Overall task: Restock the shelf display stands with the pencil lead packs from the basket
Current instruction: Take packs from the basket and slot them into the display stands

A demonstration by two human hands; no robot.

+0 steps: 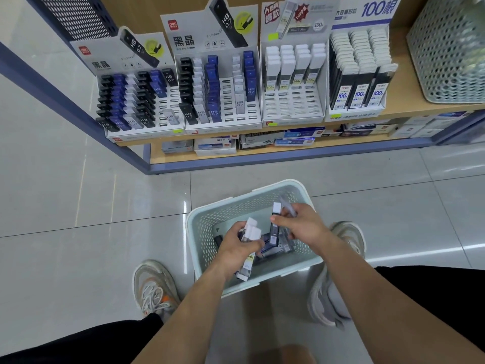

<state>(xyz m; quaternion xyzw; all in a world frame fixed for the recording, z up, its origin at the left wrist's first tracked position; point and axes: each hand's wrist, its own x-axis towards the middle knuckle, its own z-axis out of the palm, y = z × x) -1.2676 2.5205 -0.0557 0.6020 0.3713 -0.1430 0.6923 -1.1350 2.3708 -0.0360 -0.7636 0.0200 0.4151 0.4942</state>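
Note:
A pale green perforated basket (204, 232) stands on the floor between my feet, with several dark pencil lead packs (282, 249) lying in its bottom. My left hand (236, 248) grips a small bundle of white-capped lead packs (250, 233) over the basket. My right hand (301, 224) pinches one dark pack with a white cap (275, 224), held upright, and a clear pack sits between its fingers. On the shelf ahead stand several display stands; the third stand (292, 106) has its front rows of slots bare.
The wooden shelf (401, 101) carries another green basket (451, 51) at the right. A lower shelf holds flat boxes (262, 141). My shoes (154, 287) flank the floor basket on glossy tile. A blue shelf frame (78, 109) runs diagonally on the left.

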